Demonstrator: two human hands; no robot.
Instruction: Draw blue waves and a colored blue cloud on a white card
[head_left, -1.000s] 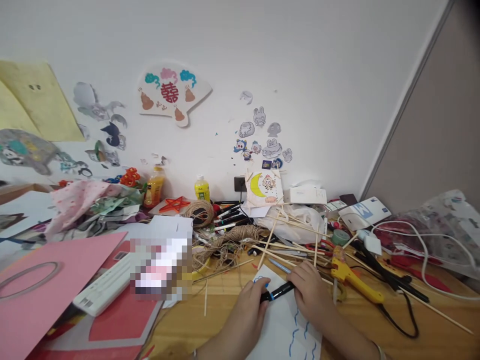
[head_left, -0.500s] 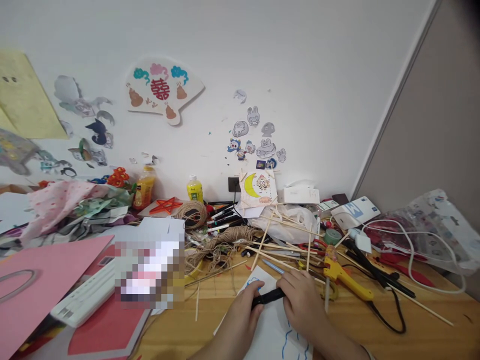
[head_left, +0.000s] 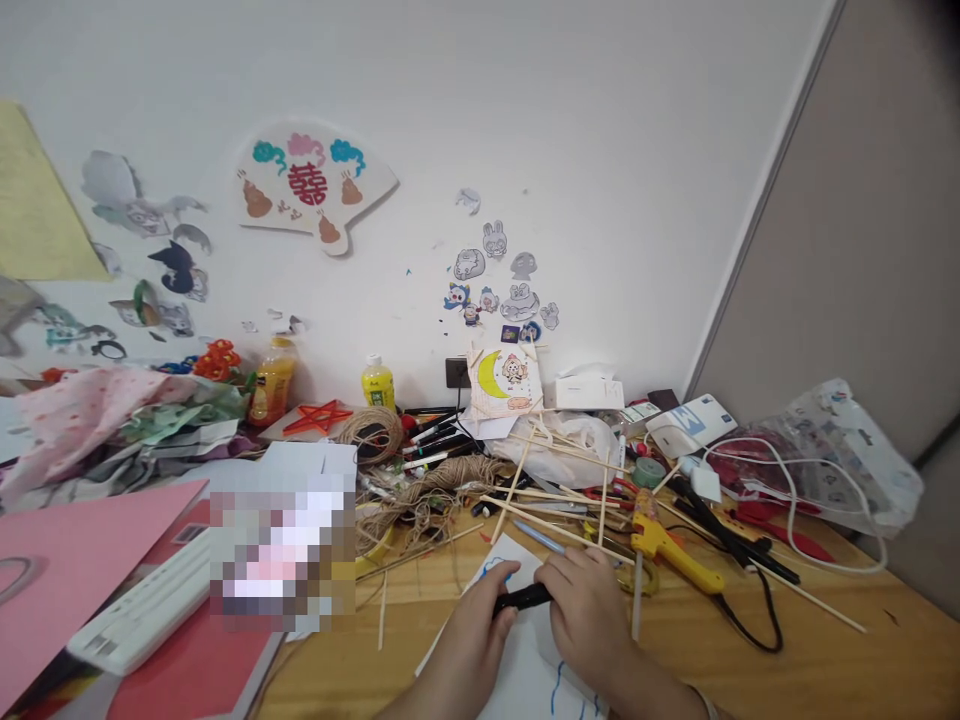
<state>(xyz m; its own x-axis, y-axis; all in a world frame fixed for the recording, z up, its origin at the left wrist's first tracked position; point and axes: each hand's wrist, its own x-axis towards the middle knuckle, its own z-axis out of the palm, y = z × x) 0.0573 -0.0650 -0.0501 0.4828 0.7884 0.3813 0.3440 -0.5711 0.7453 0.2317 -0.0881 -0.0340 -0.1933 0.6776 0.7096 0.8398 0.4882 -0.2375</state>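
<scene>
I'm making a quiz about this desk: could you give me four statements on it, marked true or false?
1. The left hand and right hand both hold the black marker. True.
2. All the drawn lines are red. False: the paper bears blue lines.
3. The yellow glue gun lies to the right of both hands. True.
4. The fan lies on the desk. False: the fan is on the wall.

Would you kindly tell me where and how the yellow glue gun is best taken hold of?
I'd probably grip the glue gun by its yellow handle, from the near side: that long part slants out rightward with bare tabletop before it, while wooden sticks crowd the head end.
</scene>
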